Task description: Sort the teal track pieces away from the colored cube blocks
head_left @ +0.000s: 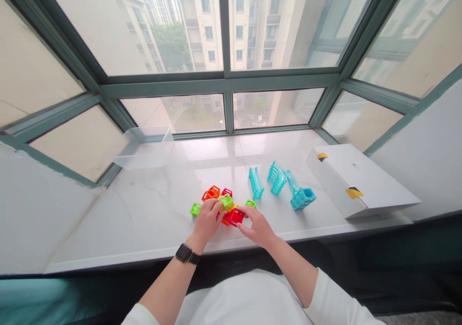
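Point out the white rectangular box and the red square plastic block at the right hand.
White rectangular box [375, 180], head view: top face.
Red square plastic block [236, 217], head view: visible face.

A home, by the look of it: a green-framed bay window [227, 83] over a pale marbled sill [212, 163] faces apartment blocks [265, 36].

On the windowsill [144, 224], taking the cluster of blocks [227, 202] as centre, the left hand [208, 215] sits at eight o'clock, the right hand [258, 225] at four, a tub [144, 161] at ten, two track pieces [256, 184] at two, then a third piece [303, 199] and a box [368, 178] near three.
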A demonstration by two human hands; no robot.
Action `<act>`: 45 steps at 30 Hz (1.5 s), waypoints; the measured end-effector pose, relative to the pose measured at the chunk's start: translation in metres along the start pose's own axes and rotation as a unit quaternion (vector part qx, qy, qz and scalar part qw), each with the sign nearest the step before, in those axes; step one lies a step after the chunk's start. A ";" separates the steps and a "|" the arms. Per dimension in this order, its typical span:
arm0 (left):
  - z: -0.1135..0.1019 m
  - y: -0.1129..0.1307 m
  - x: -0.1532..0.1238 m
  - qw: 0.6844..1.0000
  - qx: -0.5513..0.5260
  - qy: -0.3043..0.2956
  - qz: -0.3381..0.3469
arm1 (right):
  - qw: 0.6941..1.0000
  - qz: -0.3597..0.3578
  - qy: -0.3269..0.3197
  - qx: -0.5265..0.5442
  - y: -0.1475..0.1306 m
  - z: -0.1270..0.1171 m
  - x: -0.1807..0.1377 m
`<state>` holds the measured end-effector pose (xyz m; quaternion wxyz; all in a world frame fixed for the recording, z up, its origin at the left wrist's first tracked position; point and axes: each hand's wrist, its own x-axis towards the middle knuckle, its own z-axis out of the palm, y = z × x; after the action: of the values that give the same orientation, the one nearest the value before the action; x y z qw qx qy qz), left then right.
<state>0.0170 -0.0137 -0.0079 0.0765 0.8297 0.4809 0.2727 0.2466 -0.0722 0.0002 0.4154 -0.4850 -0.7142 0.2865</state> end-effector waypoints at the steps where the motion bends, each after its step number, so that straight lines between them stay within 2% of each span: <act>1: 0.002 -0.001 -0.002 1.000 0.004 -0.003 0.003 | 1.000 0.000 0.002 0.000 0.000 0.001 0.002; 5: -0.003 -0.004 -0.015 1.000 0.014 0.012 -0.018 | 1.000 0.005 0.019 -0.005 0.000 0.001 0.006; 10: -0.019 -0.021 -0.052 0.991 0.008 0.110 -0.082 | 0.993 0.051 0.101 -0.011 0.004 -0.010 0.009; 13: -0.026 -0.024 -0.063 0.987 -0.008 0.135 -0.092 | 0.990 0.038 0.133 -0.033 -0.002 -0.010 0.022; 16: -0.037 -0.013 -0.056 0.985 -0.032 0.151 -0.077 | 0.994 -0.031 0.093 -0.048 -0.021 0.001 0.045; 19: -0.052 -0.001 -0.038 0.987 -0.076 0.126 -0.061 | 0.995 -0.099 0.016 -0.026 -0.043 0.019 0.067; 23: -0.067 -0.008 -0.021 0.983 -0.135 0.092 -0.079 | 0.990 -0.141 -0.022 -0.018 -0.055 0.028 0.081; 25: -0.069 -0.023 -0.018 0.976 -0.144 0.119 -0.113 | 0.992 -0.122 -0.005 -0.037 -0.047 0.021 0.077; 28: -0.063 -0.051 -0.017 0.950 -0.158 0.164 -0.216 | 0.994 -0.052 0.041 -0.088 -0.025 0.006 0.062; 31: -0.050 -0.069 -0.019 0.943 -0.155 0.095 -0.277 | 0.988 0.002 0.021 -0.153 0.000 -0.002 0.044; 34: -0.037 -0.075 -0.026 0.963 -0.119 0.028 -0.242 | 0.979 0.034 -0.029 -0.201 0.014 0.000 0.033; 38: -0.033 -0.071 -0.036 0.981 -0.071 0.042 -0.176 | 0.963 0.063 -0.087 -0.246 0.021 0.009 0.035; 42: -0.043 -0.038 -0.023 0.990 -0.029 0.070 -0.120 | 0.955 0.075 -0.115 -0.263 0.025 0.020 0.046; 45: -0.039 -0.002 0.006 0.998 0.019 0.002 -0.052 | 0.949 0.071 -0.131 -0.280 0.027 0.028 0.051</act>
<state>-0.0026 -0.0130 0.0258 0.0735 0.8041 0.5290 0.2610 0.2251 -0.0148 -0.0197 0.1449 -0.5894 -0.7774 0.1648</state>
